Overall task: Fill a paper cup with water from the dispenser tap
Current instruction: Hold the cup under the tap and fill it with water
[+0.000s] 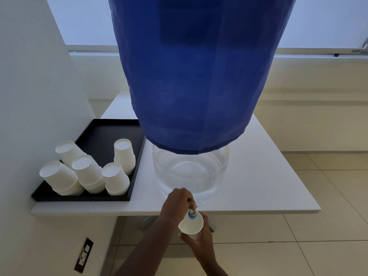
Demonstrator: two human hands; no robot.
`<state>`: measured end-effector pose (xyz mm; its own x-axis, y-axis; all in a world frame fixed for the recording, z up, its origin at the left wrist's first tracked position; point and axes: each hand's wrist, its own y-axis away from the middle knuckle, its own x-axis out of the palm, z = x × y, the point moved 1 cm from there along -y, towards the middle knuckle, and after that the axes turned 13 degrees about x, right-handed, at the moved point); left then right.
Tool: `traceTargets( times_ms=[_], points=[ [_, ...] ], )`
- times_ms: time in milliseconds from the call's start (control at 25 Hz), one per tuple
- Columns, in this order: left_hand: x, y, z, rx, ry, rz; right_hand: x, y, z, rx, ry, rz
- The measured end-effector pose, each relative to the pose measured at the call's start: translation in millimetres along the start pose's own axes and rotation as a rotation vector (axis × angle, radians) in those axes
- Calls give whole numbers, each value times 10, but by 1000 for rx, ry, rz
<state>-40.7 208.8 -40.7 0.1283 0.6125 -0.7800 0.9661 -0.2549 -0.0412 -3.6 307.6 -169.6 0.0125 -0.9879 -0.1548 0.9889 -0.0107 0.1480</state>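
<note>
A blue cover [197, 76] hides most of the water bottle [191, 172], and the left hand [178, 204] covers the tap [192, 213], pinching its lever. The tap overhangs the bench [268, 186] edge above open floor [298, 246]. The right hand [201, 240] grips a white paper cup [190, 226] just under the spout; any water inside is hard to make out. 5 cup stacks [87, 170] fill a black tray [103, 130].

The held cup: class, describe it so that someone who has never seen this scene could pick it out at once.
Find the big dispenser with the blue cover on the white table. At the table's near edge, under the tap, the right hand holds the cup. It alone is mouth-up and off the table; the other cups are stacked upside down on the black tray.
</note>
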Motion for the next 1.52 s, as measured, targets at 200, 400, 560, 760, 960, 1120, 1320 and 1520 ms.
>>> traceTargets(
  times_ms=[200, 400, 560, 760, 960, 1120, 1320, 1520],
  points=[
    [0, 9, 0, 2, -6, -3, 15, 9, 14, -1, 13, 3],
    [-5, 20, -4, 3, 7, -5, 27, 26, 63, 13, 1, -5],
    [-1, 19, -5, 6, 10, -14, 44, 47, 49, 37, -8, 1],
    [-5, 20, 7, 28, -2, -27, 45, 44, 19, 43, -6, -2],
    [37, 29, 21, 70, -64, -50, 53, 38, 27, 50, -4, 2],
    [111, 109, 48, 154, -168, -72, 49, 48, 57, 51, -38, 7],
    [178, 175, 74, 197, -222, -82, 64, 47, 61, 54, -34, 9],
    [295, 444, -27, 374, -524, 32, 94, 46, 34, 51, 25, 19]
  ],
)
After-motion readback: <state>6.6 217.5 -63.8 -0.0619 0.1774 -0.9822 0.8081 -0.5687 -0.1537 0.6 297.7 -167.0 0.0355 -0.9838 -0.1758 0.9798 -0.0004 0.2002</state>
